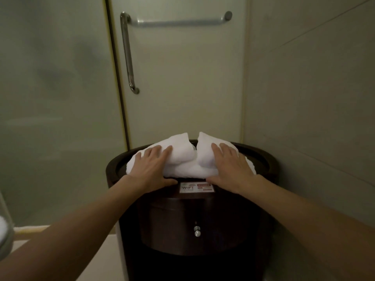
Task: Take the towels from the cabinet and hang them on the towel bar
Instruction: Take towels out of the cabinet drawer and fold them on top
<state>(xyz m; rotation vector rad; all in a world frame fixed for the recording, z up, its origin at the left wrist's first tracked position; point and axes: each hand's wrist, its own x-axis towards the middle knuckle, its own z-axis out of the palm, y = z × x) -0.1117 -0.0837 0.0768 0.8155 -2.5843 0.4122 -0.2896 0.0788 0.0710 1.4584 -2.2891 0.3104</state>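
A pile of folded white towels [183,159] lies on top of a dark round cabinet [203,230] against the wall. Two smaller folded towels sit side by side on a larger one. My left hand [150,169] lies over the left part of the pile, fingers on top and thumb along its lower front edge. My right hand [232,167] holds the right part the same way. The horizontal chrome towel bar [176,22] is mounted high on the frosted glass door behind the cabinet, with nothing on it.
A vertical chrome door handle [127,53] runs down the door's left side. The tiled wall [314,98] stands close on the right. A WiFi sticker [196,187] sits on the cabinet's front rim, and a drawer knob [196,231] below it. A pale rounded object [4,230] shows at the far left edge.
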